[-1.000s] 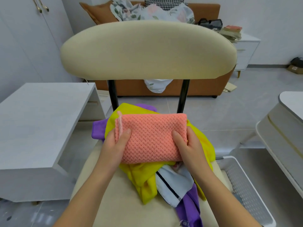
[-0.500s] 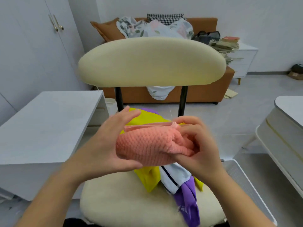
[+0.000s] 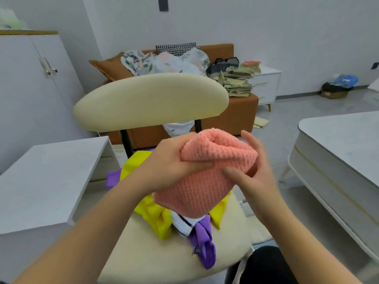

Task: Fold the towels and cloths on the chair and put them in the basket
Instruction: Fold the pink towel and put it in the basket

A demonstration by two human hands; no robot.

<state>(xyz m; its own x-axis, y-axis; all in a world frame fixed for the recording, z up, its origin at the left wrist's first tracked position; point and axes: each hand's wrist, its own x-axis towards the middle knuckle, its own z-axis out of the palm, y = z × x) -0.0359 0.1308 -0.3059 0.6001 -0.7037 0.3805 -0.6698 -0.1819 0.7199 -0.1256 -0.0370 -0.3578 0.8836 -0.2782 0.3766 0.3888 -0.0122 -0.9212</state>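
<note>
A folded pink waffle towel (image 3: 201,189) is held up above the cream chair seat (image 3: 143,253). My left hand (image 3: 170,162) grips its upper left part, thumb across the front. My right hand (image 3: 258,181) holds the towel's right end between the thumb in front and blurred, fairly straight fingers behind. On the seat beneath lie a crumpled yellow cloth (image 3: 155,218), a purple cloth (image 3: 203,242) and a white striped cloth (image 3: 182,222). I cannot make out the basket in this view.
The chair's cream backrest (image 3: 151,99) rises just behind the towel. A low white table (image 3: 47,175) stands to the left and a white table (image 3: 338,150) to the right. Behind are an orange sofa (image 3: 231,115) with bedding and a white cabinet (image 3: 30,78).
The pink towel went from lying flat on the cloth pile to being lifted up and to the right in both hands. The view tilted upward, and the basket dropped out of sight.
</note>
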